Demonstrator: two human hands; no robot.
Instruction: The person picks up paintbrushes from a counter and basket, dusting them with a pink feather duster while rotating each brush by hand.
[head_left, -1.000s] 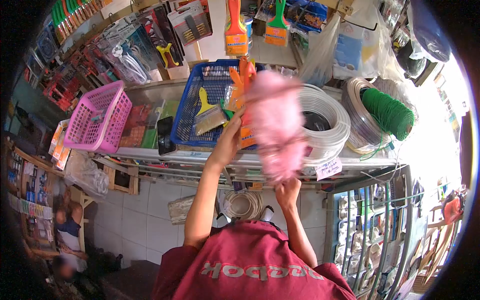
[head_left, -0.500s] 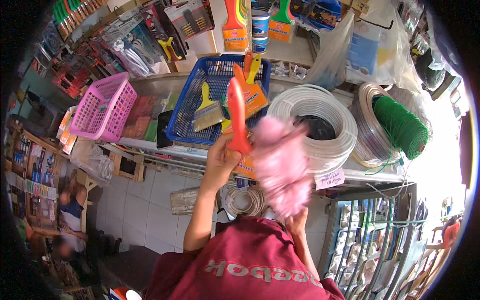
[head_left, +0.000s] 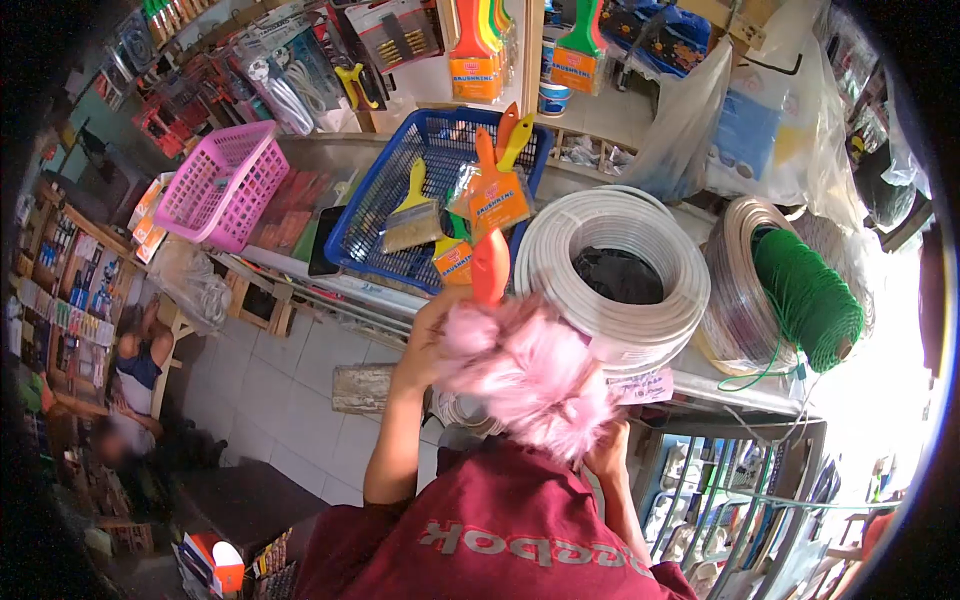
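My left hand (head_left: 432,322) is closed around a paintbrush (head_left: 490,266) with an orange-red handle pointing up; its lower end is hidden by the duster. In my right hand (head_left: 608,452), near my body, is a pink fluffy duster (head_left: 530,370); its grip is mostly hidden. The duster's head lies across the front of the brush and overlaps my left fingers. Just beyond, a blue plastic basket (head_left: 345,235) on the counter holds several paintbrushes, among them one with a yellow handle (head_left: 416,180) and orange-handled ones in labelled sleeves (head_left: 498,200).
A white coil of cable (head_left: 540,250) sits right of the basket, with another coil (head_left: 735,250) and green netting or cord (head_left: 808,285) beyond. A pink basket (head_left: 235,180) stands left on the counter. Brushes hang behind (head_left: 476,70). Another person (head_left: 140,375) is at far left.
The duster has moved left and now covers the brush's lower part and some of my left hand. The brush handle has dropped lower in view. The camera view has shifted slightly.
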